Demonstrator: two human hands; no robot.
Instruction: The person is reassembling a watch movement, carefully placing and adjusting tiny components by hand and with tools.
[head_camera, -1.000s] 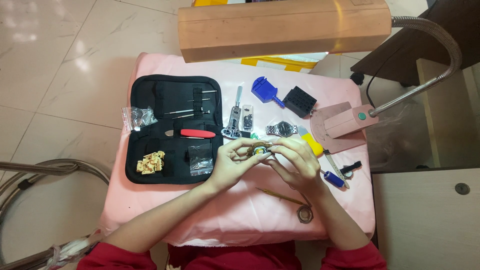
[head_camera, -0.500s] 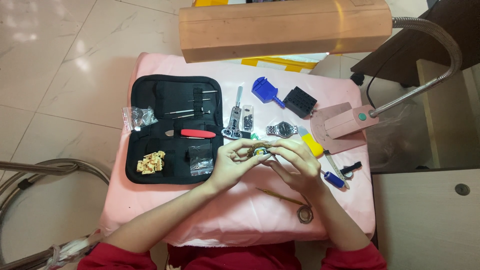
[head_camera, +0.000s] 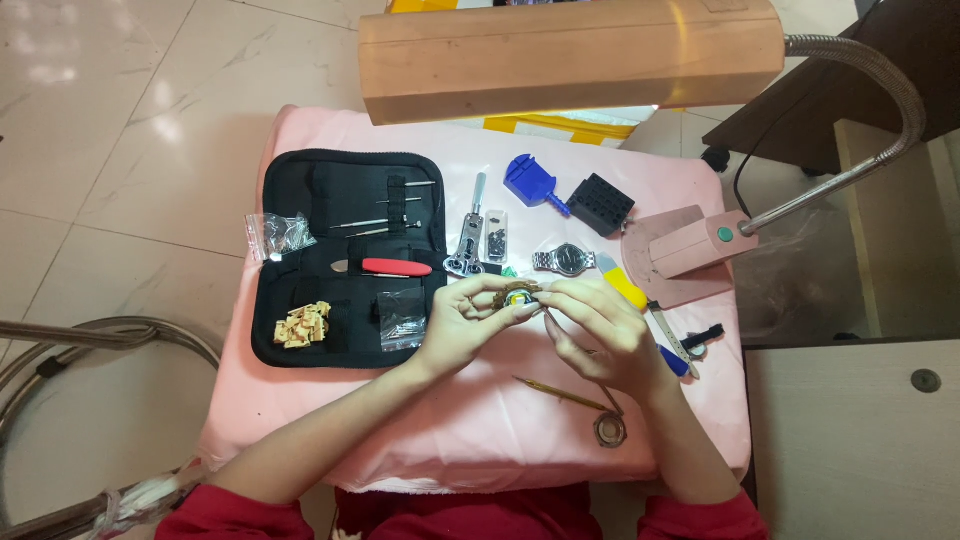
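Small round watch case (head_camera: 518, 294), yellowish centre, pinched by fingers of left hand (head_camera: 462, 325) and right hand (head_camera: 598, 335). Clear plastic bag (head_camera: 277, 235) at counter's (head_camera: 480, 430) left edge.

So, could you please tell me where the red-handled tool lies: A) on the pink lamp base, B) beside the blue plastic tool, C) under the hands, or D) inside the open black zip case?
D: the red-handled tool lies across the middle of the open black zip case, left of both hands.
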